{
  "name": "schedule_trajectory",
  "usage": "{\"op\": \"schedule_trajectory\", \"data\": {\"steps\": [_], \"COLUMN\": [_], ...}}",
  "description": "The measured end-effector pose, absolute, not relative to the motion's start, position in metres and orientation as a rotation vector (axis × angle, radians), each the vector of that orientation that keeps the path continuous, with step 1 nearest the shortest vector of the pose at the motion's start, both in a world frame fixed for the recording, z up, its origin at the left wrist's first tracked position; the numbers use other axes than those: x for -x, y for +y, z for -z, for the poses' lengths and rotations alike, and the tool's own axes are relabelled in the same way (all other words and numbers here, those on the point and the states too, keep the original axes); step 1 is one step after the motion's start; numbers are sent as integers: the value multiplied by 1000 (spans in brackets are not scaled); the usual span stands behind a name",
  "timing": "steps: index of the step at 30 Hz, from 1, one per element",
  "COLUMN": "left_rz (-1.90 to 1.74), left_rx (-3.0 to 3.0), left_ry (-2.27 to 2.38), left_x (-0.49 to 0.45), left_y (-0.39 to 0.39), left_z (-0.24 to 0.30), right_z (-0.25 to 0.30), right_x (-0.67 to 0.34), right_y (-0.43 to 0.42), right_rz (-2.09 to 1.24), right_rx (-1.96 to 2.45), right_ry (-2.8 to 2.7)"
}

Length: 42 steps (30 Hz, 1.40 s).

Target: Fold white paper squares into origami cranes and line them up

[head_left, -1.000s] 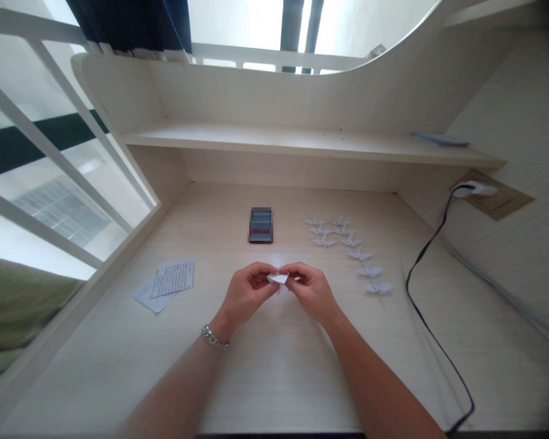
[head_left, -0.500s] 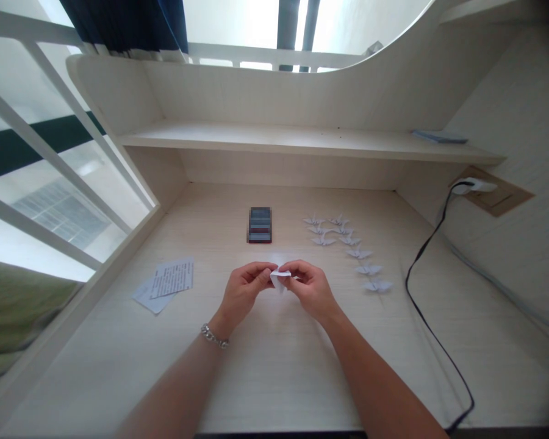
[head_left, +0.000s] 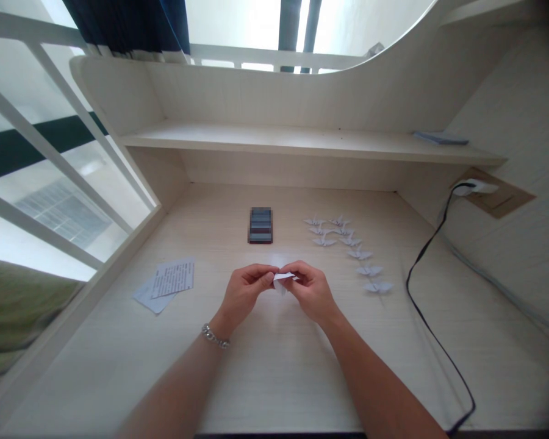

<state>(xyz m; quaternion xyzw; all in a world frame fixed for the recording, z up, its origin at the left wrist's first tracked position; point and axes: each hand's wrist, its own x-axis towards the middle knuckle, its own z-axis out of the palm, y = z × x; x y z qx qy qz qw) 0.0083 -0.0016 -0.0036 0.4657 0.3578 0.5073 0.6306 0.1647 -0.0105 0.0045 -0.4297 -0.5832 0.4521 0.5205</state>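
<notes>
A small folded white paper (head_left: 282,283) is held in the air above the middle of the desk. My left hand (head_left: 247,289) pinches its left side between thumb and forefinger. On the other side, my right hand (head_left: 310,289) grips the paper with thumb and fingertips, hiding part of it. A silver chain bracelet (head_left: 215,337) circles my left wrist. To the right of my hands stand several folded paper cranes (head_left: 359,254), set out in a two-row group that trails toward me.
A dark phone-like rectangle (head_left: 260,225), blurred out, lies beyond my hands. Two sheets, one a printed paper (head_left: 174,278), rest at left. A black cable (head_left: 409,280) runs from the wall socket (head_left: 498,195) down the right side. Above the desk's back spans a shelf (head_left: 274,139).
The paper between my fingers has tilted and its upper flap looks flatter, with a point now toward the right. My hands have barely moved.
</notes>
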Motion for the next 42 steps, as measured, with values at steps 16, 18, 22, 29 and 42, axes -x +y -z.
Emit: {"op": "schedule_trajectory", "data": {"steps": [16, 18, 22, 29, 42], "left_rz": [-1174, -1168, -1146, -1087, -1100], "left_rx": [-1041, -1010, -1027, -1135, -1207], "left_ry": [887, 872, 887, 983, 1050], "left_x": [-13, -14, -14, -14, -16], "left_y": [-1, 0, -1, 0, 2], "left_z": [4, 5, 5, 3, 6], "right_z": [-4, -4, -4, -1, 3], "right_x": [-163, -165, -166, -163, -163], "right_y": [-9, -8, -6, -5, -4], "right_rz": [-1193, -1266, -1299, -1320, -1357], "right_rx": [1028, 1000, 1029, 1042, 1107], "right_ry": [-1374, -1347, -1300, -1229, -1220]}}
